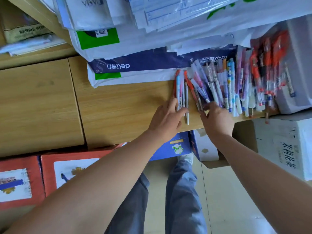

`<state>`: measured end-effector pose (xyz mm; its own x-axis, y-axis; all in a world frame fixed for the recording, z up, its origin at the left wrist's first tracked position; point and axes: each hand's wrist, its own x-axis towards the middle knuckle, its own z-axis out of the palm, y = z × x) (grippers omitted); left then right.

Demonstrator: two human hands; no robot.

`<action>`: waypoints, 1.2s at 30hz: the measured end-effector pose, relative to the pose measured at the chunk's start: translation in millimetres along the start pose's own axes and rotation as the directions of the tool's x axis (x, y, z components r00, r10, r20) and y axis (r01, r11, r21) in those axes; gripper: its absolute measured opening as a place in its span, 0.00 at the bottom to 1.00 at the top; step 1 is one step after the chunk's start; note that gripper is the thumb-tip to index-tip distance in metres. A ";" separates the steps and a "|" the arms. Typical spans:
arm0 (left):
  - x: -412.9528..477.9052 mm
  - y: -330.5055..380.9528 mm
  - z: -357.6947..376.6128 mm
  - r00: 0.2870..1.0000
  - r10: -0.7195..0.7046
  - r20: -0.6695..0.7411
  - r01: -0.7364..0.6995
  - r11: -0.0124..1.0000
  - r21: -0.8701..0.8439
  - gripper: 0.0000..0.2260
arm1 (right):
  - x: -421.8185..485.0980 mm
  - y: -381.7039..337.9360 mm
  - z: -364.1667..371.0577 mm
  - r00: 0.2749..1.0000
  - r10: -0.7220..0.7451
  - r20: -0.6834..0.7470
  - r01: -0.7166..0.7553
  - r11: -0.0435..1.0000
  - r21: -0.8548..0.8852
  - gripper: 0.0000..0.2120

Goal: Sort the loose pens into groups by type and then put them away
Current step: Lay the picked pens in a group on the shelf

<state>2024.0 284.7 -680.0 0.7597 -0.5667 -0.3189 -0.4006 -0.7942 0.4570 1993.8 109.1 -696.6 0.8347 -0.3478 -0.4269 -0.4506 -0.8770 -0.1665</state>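
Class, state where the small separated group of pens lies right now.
In the head view, the small group of pens lies on the wooden desk, left of the big pile, with the left hand touching its near ends.

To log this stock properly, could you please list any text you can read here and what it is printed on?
"deli", upside down, on the navy paper package.
"VISA", uncertain, on the white plastic bag.
Too blurred: Chinese characters on the white box, print on the cardboard box, labels on the pens.
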 end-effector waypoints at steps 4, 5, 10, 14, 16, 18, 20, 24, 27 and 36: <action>8.3 4.0 4.3 0.990 -0.143 0.008 0.142 0.988 0.067 0.14 | 8.6 3.9 -2.5 0.995 -0.037 0.092 0.037 0.999 -0.004 0.14; 7.6 2.5 4.4 0.986 -0.169 0.009 0.168 0.983 0.073 0.13 | 10.6 4.8 -4.5 0.993 -0.025 0.119 0.024 1.000 0.009 0.14; 6.1 2.1 1.7 0.969 -0.248 0.023 0.247 0.968 0.035 0.13 | 16.5 10.9 -14.8 0.984 -0.069 0.167 0.071 0.997 -0.005 0.13; 11.7 6.9 -1.0 0.945 -0.326 0.019 0.327 0.945 -0.020 0.10 | 15.8 14.0 -16.3 0.979 -0.081 0.189 0.068 0.995 0.072 0.11; 12.6 6.8 -0.1 0.932 -0.360 0.024 0.361 0.930 -0.068 0.07 | 12.7 17.1 -19.3 0.983 -0.054 0.178 0.023 0.984 0.174 0.09; 12.8 6.7 1.2 0.912 -0.409 0.043 0.409 0.893 -0.186 0.06 | 7.3 19.3 -22.8 0.980 -0.086 0.177 0.033 0.958 0.284 0.08; 13.8 8.7 1.8 0.894 -0.434 0.110 0.440 0.808 -0.391 0.11 | 0.3 17.3 -26.1 0.957 -0.188 0.221 0.104 0.934 0.343 0.06; 19.6 20.2 -0.6 0.883 -0.402 0.241 0.460 0.644 -0.611 0.17 | -8.1 2.6 -26.4 0.897 -0.338 0.286 0.202 0.887 0.416 0.04; 24.6 17.1 -3.7 0.852 -0.472 0.226 0.484 0.546 -0.684 0.14 | -6.8 -8.8 -22.0 0.899 -0.349 0.266 0.202 0.867 0.455 0.05; 7.4 -19.0 -6.5 0.799 -0.544 0.258 0.517 0.401 -0.756 0.11 | 17.7 -36.8 -0.2 0.993 -0.067 0.099 0.053 0.989 0.138 0.21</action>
<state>2040.5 297.0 -685.6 0.6928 -0.0774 -0.7170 0.6192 -0.4458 0.6464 2025.3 135.2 -697.9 0.8277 -0.2538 -0.5005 -0.4450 -0.8402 -0.3099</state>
